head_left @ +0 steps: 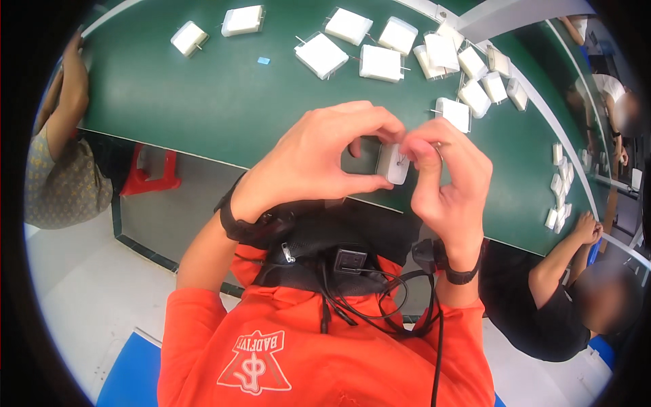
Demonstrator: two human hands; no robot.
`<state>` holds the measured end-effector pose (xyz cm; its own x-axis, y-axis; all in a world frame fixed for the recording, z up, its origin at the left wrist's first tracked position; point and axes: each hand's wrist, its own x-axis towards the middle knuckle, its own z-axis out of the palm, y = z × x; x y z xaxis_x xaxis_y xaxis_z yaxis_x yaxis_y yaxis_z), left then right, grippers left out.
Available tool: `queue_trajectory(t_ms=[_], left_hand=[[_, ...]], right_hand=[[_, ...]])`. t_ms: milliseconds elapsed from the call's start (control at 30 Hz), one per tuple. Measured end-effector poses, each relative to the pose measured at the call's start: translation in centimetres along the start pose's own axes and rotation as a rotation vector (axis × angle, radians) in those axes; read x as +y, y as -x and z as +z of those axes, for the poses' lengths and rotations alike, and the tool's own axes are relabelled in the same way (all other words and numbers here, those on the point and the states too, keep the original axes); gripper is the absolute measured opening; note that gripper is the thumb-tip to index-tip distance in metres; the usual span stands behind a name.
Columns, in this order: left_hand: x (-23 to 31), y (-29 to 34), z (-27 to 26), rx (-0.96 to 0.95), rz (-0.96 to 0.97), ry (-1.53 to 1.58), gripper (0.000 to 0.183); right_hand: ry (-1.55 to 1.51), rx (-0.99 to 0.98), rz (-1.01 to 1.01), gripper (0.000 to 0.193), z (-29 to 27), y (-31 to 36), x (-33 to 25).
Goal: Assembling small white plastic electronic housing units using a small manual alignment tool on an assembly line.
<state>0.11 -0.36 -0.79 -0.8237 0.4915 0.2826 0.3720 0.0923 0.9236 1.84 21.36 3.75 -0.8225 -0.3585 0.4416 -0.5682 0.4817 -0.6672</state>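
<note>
Above the near edge of the green table (203, 102), the left hand (319, 159) is gripping 1 small white adapter block (393, 164) while the right hand (447, 176) is pinching its face, many similar white blocks (380, 62) lying farther back, seemingly awaiting handling.

The left hand (319, 159) and right hand (444, 180) meet above the near edge of the table (203, 102), pinching a small adapter (393, 163) between them. Behind them, more adapters (380, 47) lie scattered across the far side of the table. A smaller batch (559, 193) lies far right. A stool (150, 171) stands under the table, left of the hands.
</note>
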Motion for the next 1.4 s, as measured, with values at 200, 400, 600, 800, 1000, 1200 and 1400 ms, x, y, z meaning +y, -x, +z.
queue_trajectory(t_ms=[200,400,600,800,1000,1200,1400], left_hand=[[-0.3,0.3,0.2,0.016,0.002,-0.003,0.053],[-0.2,-0.2,-0.1,-0.016,-0.023,-0.030,0.047],[0.0,-0.3,-0.6,-0.056,-0.019,-0.059,0.044],[0.9,-0.4,-0.6,-0.102,0.007,-0.069,0.050],[6.8,-2.8,-7.5,-0.091,0.133,-0.170,0.054],[17.4,-11.4,-14.7,-0.101,-0.061,-0.394,0.047],[8.8,-20.9,-18.2,-0.116,-0.055,-0.769,0.047]], right_hand=[[-0.176,-0.097,0.568,0.017,-0.3,-2.3,-1.2],[-0.350,0.145,0.371,0.027,-0.2,-0.9,1.0],[-0.225,0.355,0.261,0.024,-2.3,1.7,3.4],[-0.462,0.468,0.420,0.032,-3.0,6.1,6.5],[-0.424,0.389,0.356,0.027,-2.8,6.9,6.1],[-0.306,0.329,0.274,0.019,-3.1,6.3,5.5],[-0.223,0.263,0.222,0.015,-3.5,5.6,4.5]])
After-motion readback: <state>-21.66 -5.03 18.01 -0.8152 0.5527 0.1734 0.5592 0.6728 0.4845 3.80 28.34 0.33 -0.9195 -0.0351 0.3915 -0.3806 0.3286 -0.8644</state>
